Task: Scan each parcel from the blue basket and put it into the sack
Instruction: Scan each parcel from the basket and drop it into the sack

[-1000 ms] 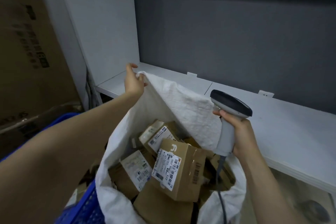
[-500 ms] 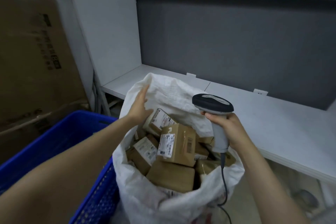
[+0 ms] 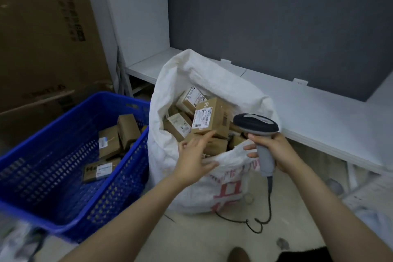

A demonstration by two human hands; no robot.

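Brown cardboard parcels (image 3: 209, 116) are heaped nearly to the mouth of the white woven sack with red printing (image 3: 212, 74), which stands on the floor right in front of both hands. The left hand (image 3: 194, 156) hovers over the sack's slumped near rim, fingers spread and relaxed, holding nothing. The right hand (image 3: 276, 151) is wrapped round the handle of the grey handheld barcode scanner (image 3: 256, 125), its dark head raised just above that same rim and its black cable (image 3: 270, 198) trailing to the floor below the wrist.

Off to the left of the left hand sits the blue perforated plastic basket (image 3: 119, 176), with a few brown parcels (image 3: 109, 141) lying in its far corner, so by my reckoning the job is well along but not finished.

The step now looks to be fetching the next parcel. I'd reach the empty hand across to the basket and take one whose white label faces up, gripping it by the edges so no finger covers the barcode. Bring it toward the right hand and tilt the label squarely at the scanner head. With the sack this full, set it into a low spot between the boxes, or it may slide back over the sagging rim. Keep the cable out of the mouth.
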